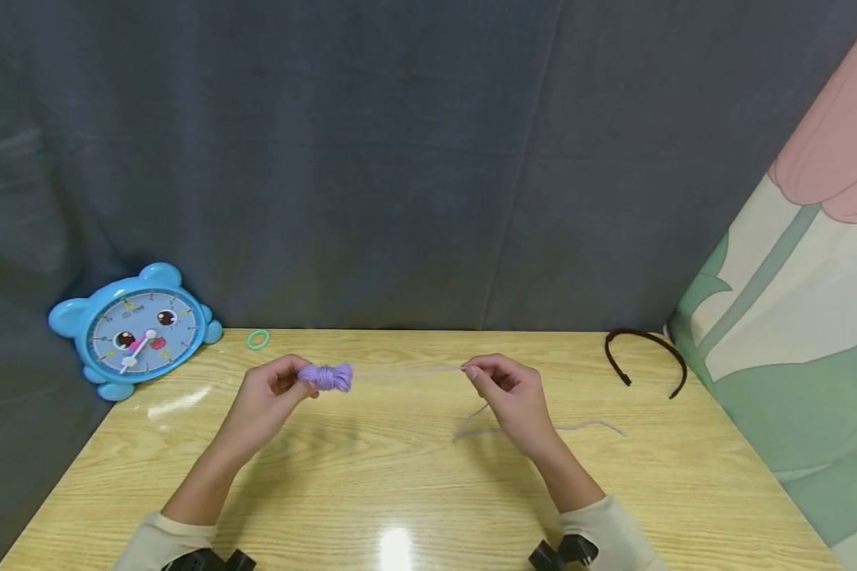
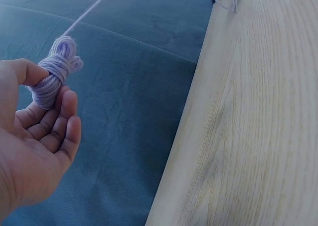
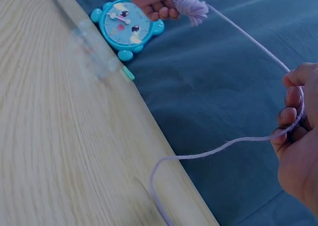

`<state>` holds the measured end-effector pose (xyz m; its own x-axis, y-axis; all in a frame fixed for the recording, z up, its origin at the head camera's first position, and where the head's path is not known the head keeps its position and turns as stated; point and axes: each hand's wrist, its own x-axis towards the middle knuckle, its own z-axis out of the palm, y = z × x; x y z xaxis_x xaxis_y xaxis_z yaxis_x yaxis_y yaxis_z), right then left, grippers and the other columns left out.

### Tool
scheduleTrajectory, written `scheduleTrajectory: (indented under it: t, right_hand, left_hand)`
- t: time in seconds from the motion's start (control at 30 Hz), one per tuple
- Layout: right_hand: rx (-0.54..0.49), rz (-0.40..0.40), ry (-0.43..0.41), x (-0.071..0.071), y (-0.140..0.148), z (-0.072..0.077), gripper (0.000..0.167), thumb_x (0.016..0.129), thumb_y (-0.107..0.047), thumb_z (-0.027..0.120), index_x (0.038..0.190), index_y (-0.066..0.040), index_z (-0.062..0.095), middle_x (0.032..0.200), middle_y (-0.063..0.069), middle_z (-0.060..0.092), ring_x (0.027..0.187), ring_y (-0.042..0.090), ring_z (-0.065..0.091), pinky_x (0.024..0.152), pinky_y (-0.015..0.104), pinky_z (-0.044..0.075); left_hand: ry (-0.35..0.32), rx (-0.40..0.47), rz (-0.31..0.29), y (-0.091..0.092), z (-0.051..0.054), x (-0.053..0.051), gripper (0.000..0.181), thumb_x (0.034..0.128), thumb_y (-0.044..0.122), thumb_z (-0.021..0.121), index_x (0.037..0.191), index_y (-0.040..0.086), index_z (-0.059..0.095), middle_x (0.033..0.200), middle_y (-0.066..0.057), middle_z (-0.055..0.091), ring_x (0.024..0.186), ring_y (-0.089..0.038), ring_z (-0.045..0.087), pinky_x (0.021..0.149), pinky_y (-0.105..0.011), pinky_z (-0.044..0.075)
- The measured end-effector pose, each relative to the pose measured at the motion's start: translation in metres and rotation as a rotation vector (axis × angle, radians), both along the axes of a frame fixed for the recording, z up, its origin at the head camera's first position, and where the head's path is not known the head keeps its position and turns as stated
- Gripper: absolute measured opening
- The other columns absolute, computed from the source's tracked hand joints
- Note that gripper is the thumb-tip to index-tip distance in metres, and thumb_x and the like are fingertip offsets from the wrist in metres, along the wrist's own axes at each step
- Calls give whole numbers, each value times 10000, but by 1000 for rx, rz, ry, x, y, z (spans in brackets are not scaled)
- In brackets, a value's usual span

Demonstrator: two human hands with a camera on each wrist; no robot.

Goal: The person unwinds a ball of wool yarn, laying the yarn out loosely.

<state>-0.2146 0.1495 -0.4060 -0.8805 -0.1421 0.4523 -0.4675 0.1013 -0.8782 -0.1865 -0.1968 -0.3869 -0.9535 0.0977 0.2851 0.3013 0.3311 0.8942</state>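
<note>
A dark curtain (image 1: pixel 343 174) hangs at twelve o'clock behind a pale wood-grain table (image 1: pixel 400 476); a flower-printed panel (image 1: pixel 793 333) fills the side between two and three o'clock. A blue animal-shaped clock (image 1: pixel 145 337) sits at ten o'clock from the left hand (image 1: pixel 267 404), a green ring (image 1: pixel 249 339) at twelve from it, and a dark headband (image 1: pixel 646 334) between two and three from the right hand (image 1: pixel 514 403). The left hand pinches a lilac yarn bundle (image 1: pixel 333 377), jutting toward two o'clock. From the bundle a strand (image 2: pixel 88 12) runs at three o'clock to the right hand, whose thumb and fingers pinch it; the loose tail (image 3: pixel 191 157) droops below, reaching eight o'clock.
</note>
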Motion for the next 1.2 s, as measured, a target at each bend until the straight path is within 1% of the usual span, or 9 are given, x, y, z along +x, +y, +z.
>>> scheduleTrajectory:
  t: [0.17, 0.3, 0.43, 0.53, 0.6, 0.67, 0.87, 0.97, 1.2]
  right_hand:
    - [15, -42, -7, 0, 10, 0, 114, 1002, -66, 662, 1023, 24, 728, 742, -61, 551, 672, 54, 466, 581, 225, 416]
    - [5, -75, -27, 0, 15, -1, 132, 999, -63, 664, 1026, 52, 722, 730, -60, 556, 668, 48, 472, 575, 224, 413]
    - [-19, -115, -36, -2, 18, 1, 135, 995, -61, 668, 1020, 59, 723, 717, -77, 564, 674, 36, 485, 584, 212, 422]
    - [-26, -136, -33, -3, 20, 3, 123, 994, -50, 664, 1012, 56, 724, 711, -84, 568, 671, 32, 491, 585, 205, 427]
    - [-31, -146, -32, -3, 22, 4, 113, 991, -41, 663, 1008, 52, 725, 711, -85, 573, 669, 29, 495, 585, 198, 431]
    - [-37, -150, -27, -4, 23, 5, 118, 991, -34, 661, 1009, 67, 719, 710, -82, 573, 666, 30, 493, 581, 195, 425]
    - [-53, -159, -33, -4, 26, 9, 150, 995, -44, 660, 1016, 100, 697, 698, -69, 561, 655, 38, 473, 577, 210, 410]
    - [-52, -156, -31, -4, 27, 11, 172, 1001, -56, 657, 1028, 109, 692, 699, -67, 566, 651, 42, 471, 575, 216, 410]
    - [-43, -184, -16, -1, 38, 13, 134, 1003, -60, 660, 1016, 60, 718, 727, -59, 589, 664, 50, 484, 587, 216, 441]
  left_hand:
    - [-24, -2, 5, 1, 0, 2, 103, 1005, 37, 598, 1023, -32, 672, 864, -55, 680, 782, -82, 660, 707, -231, 546]
    - [-33, -2, 11, 0, -1, 3, 109, 1003, 28, 592, 1029, -41, 672, 870, -64, 682, 793, -113, 671, 719, -228, 554]
    - [-24, -15, 21, -1, -3, 3, 108, 999, 12, 583, 1030, -37, 674, 885, -98, 687, 804, -172, 687, 722, -231, 560]
    - [-28, -24, 20, -1, -3, 2, 107, 1003, 19, 582, 1031, -27, 674, 905, -150, 692, 810, -198, 692, 723, -236, 561]
    - [-30, -25, 17, -2, -3, 2, 107, 1003, 21, 582, 1032, -27, 673, 908, -161, 692, 806, -186, 690, 721, -238, 561]
    - [-27, -28, 17, -2, -3, 1, 109, 1004, 22, 580, 1031, -27, 674, 899, -145, 692, 800, -166, 687, 717, -237, 560]
    - [-13, -41, 31, -5, -2, 2, 114, 1006, 20, 578, 1031, -30, 677, 866, -50, 683, 781, -86, 664, 708, -227, 552]
    - [-12, -35, 32, -5, -1, 1, 111, 1007, 27, 584, 1032, -31, 675, 869, -46, 684, 786, -95, 667, 713, -228, 553]
    - [6, -16, 12, -4, 1, -2, 106, 1000, 12, 581, 1022, -42, 671, 853, -7, 680, 783, -108, 671, 707, -228, 557]
